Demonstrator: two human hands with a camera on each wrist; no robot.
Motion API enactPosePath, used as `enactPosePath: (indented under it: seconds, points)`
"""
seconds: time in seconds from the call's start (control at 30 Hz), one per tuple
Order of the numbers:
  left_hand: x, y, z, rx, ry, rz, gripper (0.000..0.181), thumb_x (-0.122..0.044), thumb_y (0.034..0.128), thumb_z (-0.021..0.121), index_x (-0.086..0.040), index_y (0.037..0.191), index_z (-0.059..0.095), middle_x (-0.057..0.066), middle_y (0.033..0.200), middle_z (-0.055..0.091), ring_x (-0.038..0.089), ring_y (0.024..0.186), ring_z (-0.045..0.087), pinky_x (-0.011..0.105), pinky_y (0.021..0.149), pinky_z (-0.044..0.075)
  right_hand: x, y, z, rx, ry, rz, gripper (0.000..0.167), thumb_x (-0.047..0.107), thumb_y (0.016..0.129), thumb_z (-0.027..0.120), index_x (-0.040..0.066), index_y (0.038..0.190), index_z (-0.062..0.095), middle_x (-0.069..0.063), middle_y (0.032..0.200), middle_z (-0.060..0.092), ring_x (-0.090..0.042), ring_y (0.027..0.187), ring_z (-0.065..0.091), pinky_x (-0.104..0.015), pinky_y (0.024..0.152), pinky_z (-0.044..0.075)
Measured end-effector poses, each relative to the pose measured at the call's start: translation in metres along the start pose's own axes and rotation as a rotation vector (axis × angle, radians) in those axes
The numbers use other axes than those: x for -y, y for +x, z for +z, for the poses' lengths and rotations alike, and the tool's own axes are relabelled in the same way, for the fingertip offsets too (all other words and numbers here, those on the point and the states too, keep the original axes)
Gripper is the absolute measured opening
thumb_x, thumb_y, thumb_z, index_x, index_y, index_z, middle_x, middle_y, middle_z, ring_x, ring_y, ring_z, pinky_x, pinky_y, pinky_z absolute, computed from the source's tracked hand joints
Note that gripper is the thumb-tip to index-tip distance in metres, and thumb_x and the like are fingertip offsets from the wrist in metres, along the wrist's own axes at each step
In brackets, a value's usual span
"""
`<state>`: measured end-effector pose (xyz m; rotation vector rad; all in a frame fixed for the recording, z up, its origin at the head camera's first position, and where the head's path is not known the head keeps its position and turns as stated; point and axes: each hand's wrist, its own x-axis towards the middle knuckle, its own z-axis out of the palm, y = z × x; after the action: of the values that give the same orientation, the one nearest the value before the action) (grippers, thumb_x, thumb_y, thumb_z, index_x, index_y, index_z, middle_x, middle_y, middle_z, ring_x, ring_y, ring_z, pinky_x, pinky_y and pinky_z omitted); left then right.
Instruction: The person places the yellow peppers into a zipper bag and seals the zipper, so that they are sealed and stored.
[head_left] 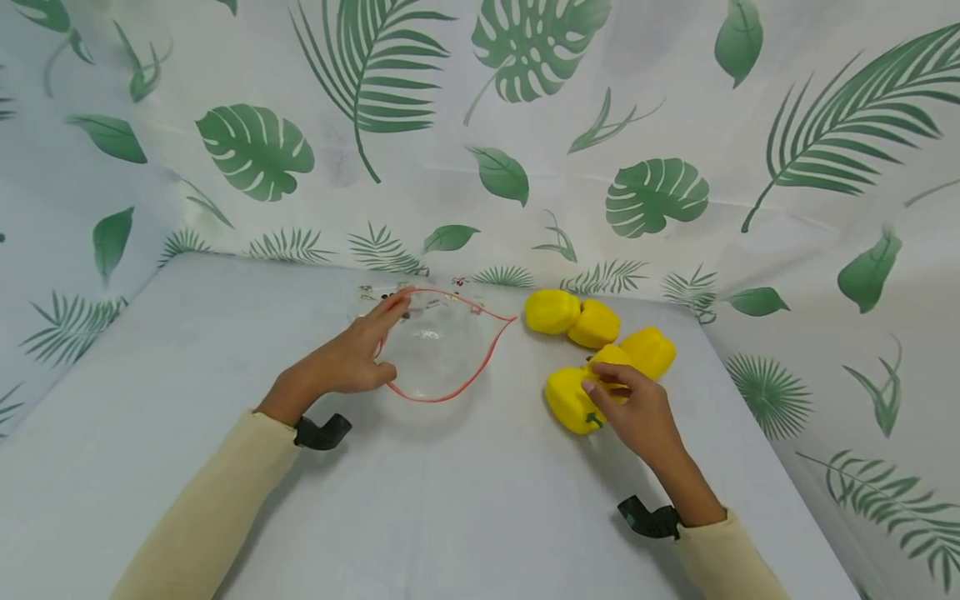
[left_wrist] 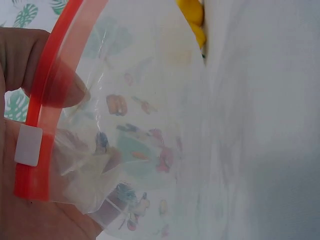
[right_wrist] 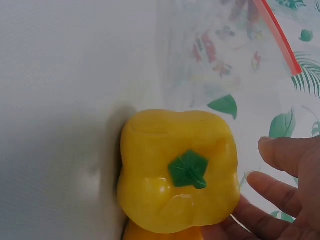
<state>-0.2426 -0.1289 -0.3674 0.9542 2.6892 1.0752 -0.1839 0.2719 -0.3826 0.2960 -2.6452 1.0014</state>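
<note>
A clear zip bag point(head_left: 427, 350) with a red zip edge stands with its mouth spread wide. My left hand point(head_left: 348, 358) holds that edge on its left side. In the left wrist view a digit is tucked inside the red rim, near a white slider point(left_wrist: 28, 145), and small coloured prints cover the clear film. My right hand point(head_left: 641, 408) is beside a yellow bell pepper point(head_left: 567, 400) with a green stem, its fingers loosely bent. In the right wrist view some fingers reach partly behind this pepper point(right_wrist: 180, 170); whether they touch it I cannot tell.
Several more yellow peppers point(head_left: 551, 312) lie in a cluster right of the bag, one point(head_left: 649, 352) close above my right hand. A white cloth point(head_left: 450, 517) covers the table. Behind it rises a leaf-printed backdrop point(head_left: 420, 200).
</note>
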Motion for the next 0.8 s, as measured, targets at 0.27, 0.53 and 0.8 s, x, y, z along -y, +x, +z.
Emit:
enactPosePath:
  seconds: [0.27,0.53,0.8]
  points:
    - [-0.001,0.000,0.001,0.020,0.020,-0.040,0.092,-0.009,0.0767,0.052,-0.009,0.157,0.007,-0.003,0.162,-0.004,0.023,0.147,0.002,0.064,0.109,0.007,-0.013,0.001,0.008,0.131,0.099,-0.008,0.046,0.013,0.089,0.070,-0.002,0.130,0.057,-0.015,0.125,0.058,-0.030,0.112,0.057,-0.043,0.092,0.048]
    - [-0.004,0.002,0.002,0.028,0.011,-0.052,0.092,-0.008,0.0768,0.052,-0.009,0.157,0.007,0.000,0.162,-0.003,0.024,0.147,0.004,0.062,0.110,0.007,-0.020,0.001,0.008,0.272,0.101,0.034,0.055,0.025,0.090,0.069,0.005,0.138,0.052,-0.014,0.138,0.051,-0.031,0.125,0.046,-0.050,0.099,0.041]
    - [0.000,0.002,0.007,0.013,0.001,-0.013,0.096,-0.007,0.0747,0.051,-0.019,0.158,0.003,-0.006,0.162,-0.003,0.025,0.143,0.017,0.060,0.107,0.018,-0.027,0.002,0.006,0.409,0.191,-0.006,0.067,0.019,0.088,0.072,0.007,0.146,0.042,-0.017,0.149,0.038,-0.036,0.127,0.045,-0.050,0.098,0.042]
